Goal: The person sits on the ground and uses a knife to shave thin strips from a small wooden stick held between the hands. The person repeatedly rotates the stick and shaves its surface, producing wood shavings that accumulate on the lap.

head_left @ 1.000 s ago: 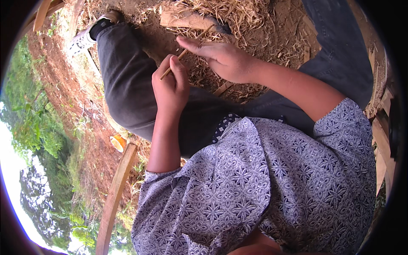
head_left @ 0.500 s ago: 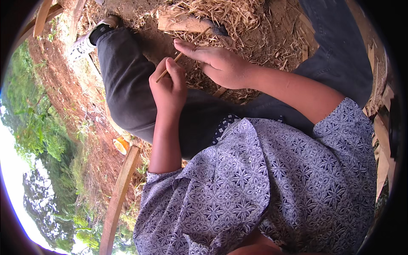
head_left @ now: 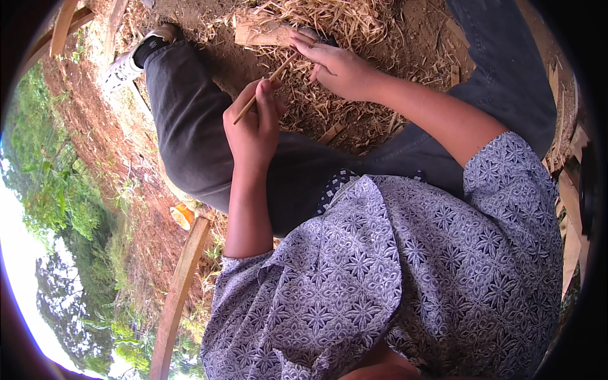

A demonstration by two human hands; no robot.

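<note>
My left hand [head_left: 253, 123] is closed around a thin wooden stick [head_left: 284, 66], which slants up and to the right out of the fist. A short end of the stick pokes out below my thumb. My right hand [head_left: 342, 71] holds nothing that I can see, its fingers stretched out and pointing left. Those fingertips are close to the far tip of the stick; whether they touch it I cannot tell. Just beyond my right fingers a pale wooden block [head_left: 263, 33] lies on the ground, with a dark object [head_left: 328, 42] at its right end, partly hidden.
Wood shavings [head_left: 354, 19] are heaped past the block and scattered over the soil between my legs [head_left: 190, 126]. A long wooden beam [head_left: 180, 297] leans at the left, near an orange object [head_left: 182, 216]. Timber pieces [head_left: 570, 190] stand at the right edge.
My right hand has moved away, up and to the right, from along the stick toward the block. My left hand keeps its hold, and the stick has barely shifted.
</note>
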